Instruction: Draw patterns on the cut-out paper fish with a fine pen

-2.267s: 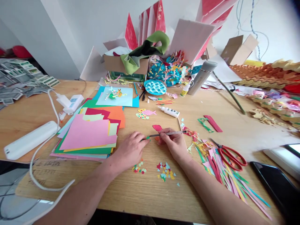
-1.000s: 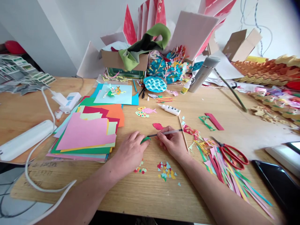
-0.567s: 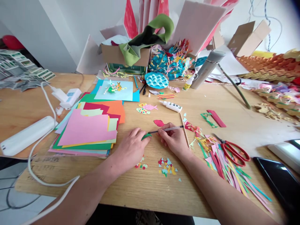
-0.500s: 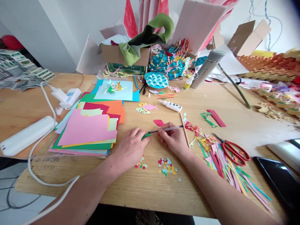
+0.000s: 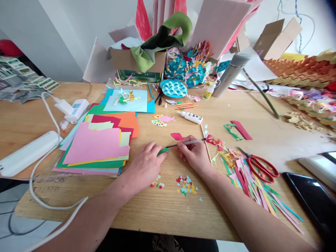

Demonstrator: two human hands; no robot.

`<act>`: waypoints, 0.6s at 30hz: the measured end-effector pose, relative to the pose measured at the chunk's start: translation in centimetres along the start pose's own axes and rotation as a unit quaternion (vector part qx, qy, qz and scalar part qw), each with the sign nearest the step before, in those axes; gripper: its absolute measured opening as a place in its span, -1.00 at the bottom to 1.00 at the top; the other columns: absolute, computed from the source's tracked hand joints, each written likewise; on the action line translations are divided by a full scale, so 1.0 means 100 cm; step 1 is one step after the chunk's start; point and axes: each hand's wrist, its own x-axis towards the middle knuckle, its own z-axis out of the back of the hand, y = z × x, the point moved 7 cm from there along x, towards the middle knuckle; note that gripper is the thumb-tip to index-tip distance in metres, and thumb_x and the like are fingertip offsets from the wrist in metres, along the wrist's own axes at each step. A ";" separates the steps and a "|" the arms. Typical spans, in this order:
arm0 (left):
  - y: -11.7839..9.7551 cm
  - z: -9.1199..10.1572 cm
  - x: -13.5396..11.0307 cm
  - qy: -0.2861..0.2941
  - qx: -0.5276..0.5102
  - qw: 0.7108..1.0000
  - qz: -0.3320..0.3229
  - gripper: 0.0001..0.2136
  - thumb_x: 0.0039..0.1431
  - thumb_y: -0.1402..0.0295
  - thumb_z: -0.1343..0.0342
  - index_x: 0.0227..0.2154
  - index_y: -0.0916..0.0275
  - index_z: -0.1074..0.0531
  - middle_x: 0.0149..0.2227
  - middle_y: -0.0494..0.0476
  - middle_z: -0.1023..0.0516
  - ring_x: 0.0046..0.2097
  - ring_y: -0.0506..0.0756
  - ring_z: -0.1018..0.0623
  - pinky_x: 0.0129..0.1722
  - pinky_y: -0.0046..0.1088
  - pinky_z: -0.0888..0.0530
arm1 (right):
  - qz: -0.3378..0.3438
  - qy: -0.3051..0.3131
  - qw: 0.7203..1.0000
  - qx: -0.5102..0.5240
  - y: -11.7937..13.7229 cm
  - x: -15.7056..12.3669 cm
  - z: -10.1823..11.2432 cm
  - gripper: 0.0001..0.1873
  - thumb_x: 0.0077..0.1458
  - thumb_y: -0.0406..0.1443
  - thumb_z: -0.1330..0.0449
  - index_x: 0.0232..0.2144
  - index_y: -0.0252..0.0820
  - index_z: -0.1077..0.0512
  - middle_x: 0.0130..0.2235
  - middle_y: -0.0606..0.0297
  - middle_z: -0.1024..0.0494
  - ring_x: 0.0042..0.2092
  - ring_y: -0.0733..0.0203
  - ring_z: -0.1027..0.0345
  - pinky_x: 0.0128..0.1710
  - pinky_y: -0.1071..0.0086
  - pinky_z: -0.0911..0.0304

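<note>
My left hand (image 5: 145, 163) pinches a small curl of green paper (image 5: 163, 151) against the wooden tabletop. My right hand (image 5: 193, 155) holds a slim pen-like tool (image 5: 189, 141), whose tip reaches into the green paper. The tip itself is hidden. Just above my right fingers lies a red paper fish (image 5: 177, 136). Small heaps of coloured paper confetti (image 5: 186, 185) lie below my hands. A stack of coloured paper sheets (image 5: 94, 147) lies to the left of my left hand.
Red-handled scissors (image 5: 259, 166) rest on a spread of paper strips (image 5: 252, 185) at the right. Nearby are a white glue bottle (image 5: 190, 118) and paper fish cutouts (image 5: 162, 120). A black phone (image 5: 312, 199) sits at the right edge, and a white cable (image 5: 44, 140) runs along the left.
My hands have come closer together, and my left fingers now close over the green paper at the tool's tip. The whole scene sits a little higher in view as my head has shifted.
</note>
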 end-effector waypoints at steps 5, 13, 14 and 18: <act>0.001 -0.002 0.000 0.008 0.003 1.000 0.001 -0.60 0.19 0.59 0.02 0.07 0.30 -0.44 0.04 0.26 -0.44 0.15 0.25 -0.33 0.17 -0.11 -0.38 | -0.011 -0.006 1.000 0.003 0.001 -0.001 0.001 -0.67 0.01 -0.03 -0.29 -0.50 -0.11 -0.34 -0.64 0.35 -0.44 -0.69 0.31 -0.18 -0.71 0.43 -0.06; 0.001 -0.002 0.000 0.005 0.004 1.000 0.001 -0.61 0.19 0.59 0.01 0.07 0.31 -0.44 0.07 0.28 -0.43 0.17 0.26 -0.31 0.19 -0.10 -0.35 | -0.022 -0.009 1.000 0.005 0.003 -0.002 0.002 -0.68 0.00 -0.04 -0.27 -0.49 -0.12 -0.32 -0.66 0.36 -0.43 -0.69 0.33 -0.18 -0.71 0.46 -0.05; 0.001 -0.002 0.000 0.006 0.004 1.000 0.002 -0.61 0.19 0.59 0.00 0.07 0.31 -0.44 0.07 0.27 -0.43 0.16 0.26 -0.31 0.19 -0.10 -0.35 | -0.022 -0.009 1.000 0.006 0.003 -0.002 0.002 -0.67 0.00 -0.04 -0.28 -0.49 -0.13 -0.32 -0.67 0.36 -0.43 -0.69 0.33 -0.18 -0.72 0.46 -0.05; 0.000 -0.002 0.000 0.005 0.007 1.000 -0.001 -0.61 0.19 0.59 0.00 0.07 0.31 -0.44 0.06 0.26 -0.43 0.16 0.26 -0.32 0.20 -0.11 -0.35 | -0.026 -0.015 0.999 0.009 0.004 -0.002 0.002 -0.67 -0.02 -0.05 -0.29 -0.50 -0.13 -0.32 -0.69 0.38 -0.41 -0.70 0.34 -0.17 -0.72 0.48 -0.05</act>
